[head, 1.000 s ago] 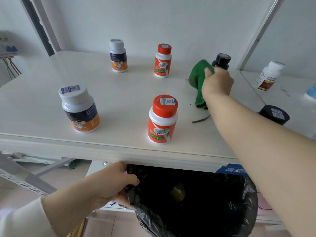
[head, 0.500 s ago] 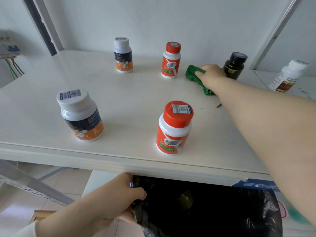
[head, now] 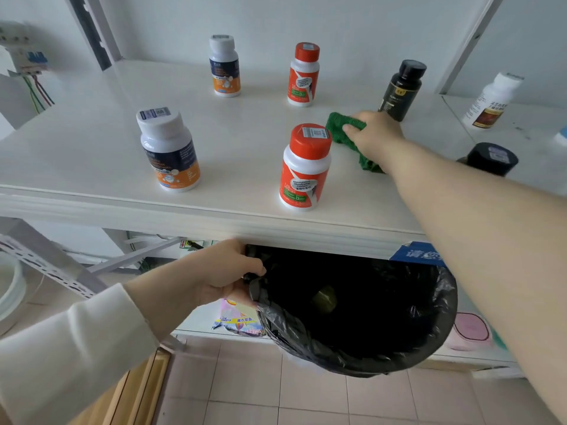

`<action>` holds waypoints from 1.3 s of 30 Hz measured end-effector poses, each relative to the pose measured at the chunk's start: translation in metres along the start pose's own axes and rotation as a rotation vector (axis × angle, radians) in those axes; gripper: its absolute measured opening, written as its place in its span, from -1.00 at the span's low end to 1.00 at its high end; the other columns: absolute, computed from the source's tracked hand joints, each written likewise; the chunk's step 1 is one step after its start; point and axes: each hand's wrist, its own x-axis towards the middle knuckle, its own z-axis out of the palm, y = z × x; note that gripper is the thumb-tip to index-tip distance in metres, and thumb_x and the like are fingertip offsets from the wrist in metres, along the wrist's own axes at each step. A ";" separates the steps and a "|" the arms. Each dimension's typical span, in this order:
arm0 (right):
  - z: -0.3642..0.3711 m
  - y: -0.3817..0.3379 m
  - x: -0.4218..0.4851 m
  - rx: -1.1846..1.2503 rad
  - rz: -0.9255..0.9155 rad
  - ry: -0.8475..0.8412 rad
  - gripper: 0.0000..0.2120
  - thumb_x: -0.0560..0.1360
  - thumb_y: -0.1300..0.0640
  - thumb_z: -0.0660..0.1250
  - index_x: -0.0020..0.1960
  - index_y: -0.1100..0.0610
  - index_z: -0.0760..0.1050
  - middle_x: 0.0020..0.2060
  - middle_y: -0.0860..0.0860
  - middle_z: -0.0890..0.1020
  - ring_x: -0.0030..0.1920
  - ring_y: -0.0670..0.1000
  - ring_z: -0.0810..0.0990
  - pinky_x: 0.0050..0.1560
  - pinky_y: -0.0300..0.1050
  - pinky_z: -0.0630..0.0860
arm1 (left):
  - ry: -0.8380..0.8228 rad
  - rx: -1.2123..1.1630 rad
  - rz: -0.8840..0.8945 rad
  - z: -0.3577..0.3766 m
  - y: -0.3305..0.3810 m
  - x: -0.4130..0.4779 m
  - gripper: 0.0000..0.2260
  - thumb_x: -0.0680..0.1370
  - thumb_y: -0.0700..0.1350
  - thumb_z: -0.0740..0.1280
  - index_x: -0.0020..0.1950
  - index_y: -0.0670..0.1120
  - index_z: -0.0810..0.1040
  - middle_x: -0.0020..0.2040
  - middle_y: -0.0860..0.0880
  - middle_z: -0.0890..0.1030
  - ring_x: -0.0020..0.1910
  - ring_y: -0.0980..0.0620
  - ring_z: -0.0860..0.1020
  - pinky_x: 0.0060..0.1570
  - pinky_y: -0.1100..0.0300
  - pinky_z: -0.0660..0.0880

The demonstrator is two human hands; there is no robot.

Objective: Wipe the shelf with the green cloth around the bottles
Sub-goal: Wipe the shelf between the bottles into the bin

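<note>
Green cloth [head: 343, 130]: flat on the shelf [head: 92, 148], between the black bottle [head: 402, 90] and the front red-capped bottle [head: 306, 170]. A tail trails back under the wrist.
Change: one second ago, lifted clear of the surface near the black bottle. Half a second ago, pressed down just right of the rear red-capped bottle [head: 303, 75]. Now drawn forward, toward the shelf's front edge.
Meaning for the task: wiping stroke under way on the right part of the shelf, probably pulling dirt toward the edge above the bin bag [head: 368, 332]. Area around the front white-capped bottle [head: 168, 151] and the rear white-capped bottle [head: 225, 67] judged not yet covered.
Right hand [head: 376, 136]: palm down on the cloth, pressing, one digit laid straight across the top. No pinch visible. Arm stretched across the front right of the shelf.
Left hand [head: 227, 271]: below the shelf's edge, fingers curled round the rim of the bin bag, as in both earlier views.
Clearance: cloth apart from the black bottle. Contact with the front red-capped bottle not determinable.
</note>
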 end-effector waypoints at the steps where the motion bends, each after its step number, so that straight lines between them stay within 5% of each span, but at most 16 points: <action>1: 0.000 0.000 -0.008 0.002 -0.004 -0.002 -0.66 0.56 0.06 0.16 0.31 0.11 0.42 0.26 0.13 0.50 0.25 0.14 0.44 0.15 -0.18 0.37 | 0.003 0.004 -0.002 0.000 0.000 -0.001 -0.80 0.51 -0.45 0.14 -0.13 -0.19 0.47 -0.22 -0.15 0.55 -0.53 0.00 0.58 -0.43 0.03 0.58; 6: -0.006 0.002 -0.051 -0.007 -0.035 -0.033 -0.72 0.58 0.08 0.14 0.22 0.12 0.48 0.18 0.12 0.55 0.19 0.14 0.47 0.12 -0.14 0.38 | 0.033 0.009 -0.009 0.002 0.001 -0.005 -0.82 0.52 -0.45 0.15 -0.16 -0.23 0.46 -0.25 -0.17 0.54 -0.57 0.00 0.57 -0.45 0.03 0.58; 13: -0.012 0.011 -0.111 -0.017 -0.105 0.005 -0.70 0.57 0.09 0.18 0.29 0.04 0.44 0.22 0.04 0.55 0.17 0.07 0.49 -0.13 -0.35 0.22 | 0.072 0.034 0.002 0.003 0.002 -0.006 -0.83 0.52 -0.44 0.15 -0.15 -0.22 0.46 -0.26 -0.15 0.53 -0.59 0.02 0.56 -0.49 0.09 0.57; 17: -0.018 0.018 -0.155 0.021 -0.175 0.034 -0.72 0.54 0.14 0.23 0.24 0.04 0.50 0.17 0.00 0.60 0.15 0.02 0.55 -0.11 -0.47 0.26 | 0.084 0.043 -0.001 0.004 0.003 -0.008 -0.84 0.52 -0.44 0.16 -0.17 -0.24 0.45 -0.26 -0.17 0.52 -0.60 0.02 0.55 -0.51 0.08 0.56; 20: -0.029 0.022 -0.178 0.079 -0.177 0.013 -0.73 0.52 0.13 0.25 0.20 -0.02 0.52 -0.03 -0.10 0.60 -0.09 0.01 0.60 -0.24 -0.59 0.32 | 0.091 0.041 -0.011 0.005 0.003 -0.009 -0.86 0.52 -0.43 0.16 -0.17 -0.27 0.43 -0.26 -0.18 0.52 -0.59 0.00 0.56 -0.51 0.07 0.56; 23: -0.044 0.020 -0.167 0.172 -0.155 0.123 -0.73 0.53 0.13 0.25 0.21 -0.01 0.52 -0.05 -0.21 0.52 -0.08 -0.29 0.44 -0.19 -0.75 0.21 | 0.087 0.046 -0.020 0.005 0.002 -0.008 -0.90 0.52 -0.43 0.17 -0.12 -0.29 0.43 -0.21 -0.21 0.52 -0.56 -0.03 0.58 -0.46 0.02 0.58; 26: -0.042 0.015 -0.140 0.121 -0.174 0.208 -0.70 0.54 0.15 0.23 0.25 0.02 0.49 0.14 -0.10 0.59 0.11 -0.16 0.51 0.01 -0.55 0.30 | 0.085 0.035 -0.022 0.005 -0.001 -0.009 -0.91 0.52 -0.43 0.17 -0.11 -0.30 0.43 -0.21 -0.20 0.52 -0.56 -0.04 0.58 -0.49 0.04 0.59; 29: -0.018 0.017 -0.130 -0.010 -0.156 0.117 -0.70 0.55 0.12 0.21 0.27 0.04 0.47 0.17 0.03 0.61 0.15 0.04 0.56 0.08 -0.31 0.35 | 0.088 0.025 -0.021 0.007 -0.003 -0.010 -0.91 0.52 -0.43 0.16 -0.09 -0.29 0.43 -0.22 -0.18 0.49 -0.60 0.00 0.55 -0.56 0.09 0.56; 32: -0.006 0.017 -0.150 -0.014 -0.220 0.112 -0.72 0.55 0.11 0.21 0.24 0.04 0.50 0.09 0.02 0.64 0.05 0.01 0.60 -0.01 -0.30 0.41 | 0.106 0.008 -0.016 0.009 -0.005 -0.011 -0.90 0.52 -0.43 0.16 -0.13 -0.28 0.41 -0.26 -0.15 0.44 -0.67 0.04 0.49 -0.63 0.18 0.51; 34: -0.008 0.018 -0.169 0.024 -0.283 0.109 -0.74 0.53 0.13 0.24 0.21 0.06 0.52 0.01 0.00 0.67 -0.20 -0.26 0.61 -0.21 -0.47 0.41 | 0.113 0.000 -0.011 0.011 -0.006 -0.013 -0.87 0.52 -0.43 0.16 -0.18 -0.27 0.40 -0.29 -0.14 0.43 -0.69 0.04 0.47 -0.65 0.21 0.48; 37: -0.020 0.025 -0.193 0.050 -0.304 0.042 -0.76 0.51 0.15 0.29 0.16 0.05 0.57 -0.43 -0.32 0.50 -0.54 -0.28 0.45 -0.49 -0.51 0.30 | 0.117 0.001 -0.011 0.016 -0.008 -0.018 -0.83 0.52 -0.44 0.16 -0.23 -0.27 0.41 -0.34 -0.14 0.45 -0.69 0.05 0.47 -0.65 0.22 0.48; 39: -0.025 0.031 -0.202 0.088 -0.267 0.034 -0.78 0.50 0.15 0.29 0.12 0.00 0.57 -0.66 -0.28 0.37 -0.58 -0.18 0.41 -0.56 -0.46 0.25 | 0.120 -0.001 -0.014 0.019 -0.010 -0.021 -0.83 0.52 -0.44 0.16 -0.23 -0.28 0.40 -0.34 -0.15 0.45 -0.69 0.04 0.47 -0.66 0.20 0.48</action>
